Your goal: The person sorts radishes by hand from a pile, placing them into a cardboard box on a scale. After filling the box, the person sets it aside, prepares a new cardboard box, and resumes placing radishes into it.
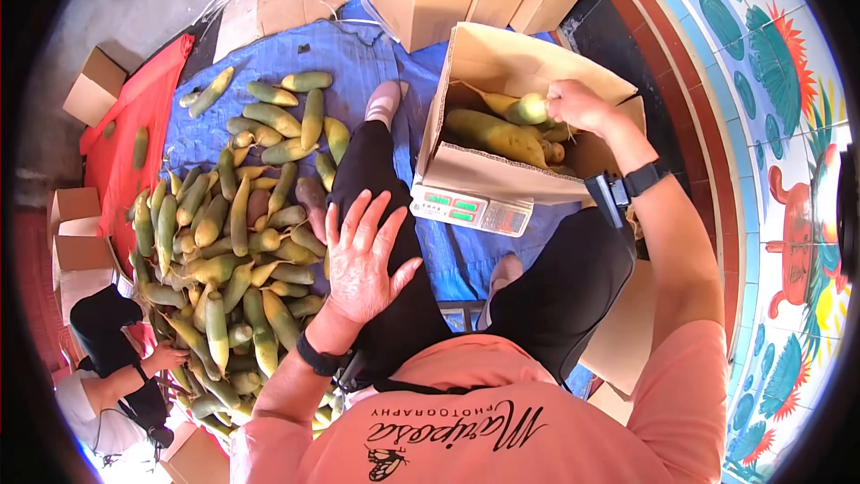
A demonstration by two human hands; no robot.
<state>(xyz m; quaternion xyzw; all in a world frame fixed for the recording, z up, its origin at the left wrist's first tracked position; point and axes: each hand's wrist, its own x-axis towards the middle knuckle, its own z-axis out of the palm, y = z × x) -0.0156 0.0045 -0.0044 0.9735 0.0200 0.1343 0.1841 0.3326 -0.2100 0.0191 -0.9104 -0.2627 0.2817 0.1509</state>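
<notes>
Our right hand is closed, its fingertips gripping one end of a green radish inside the mouth of an open carton. Our left hand is released, with fingers spread and its back turned up, over our left leg; we cannot tell whether it touches the leg.

Below the held radish, more long green and yellowish radishes lie in the carton, grouped toward its left side and middle. The near wall hides part of them from us. The carton sits over a scale, whose lit display and keypad show at its near edge.

Our left leg stands between the carton and a large heap of radishes spread on a blue sheet. A few reddish ones lie at the heap's right edge, and several radishes lie apart at its far side.

A co-worker's hand reaches to the heap's left edge. Beyond the carton stand other cartons, and smaller boxes stand at the left, beside a red sheet.
</notes>
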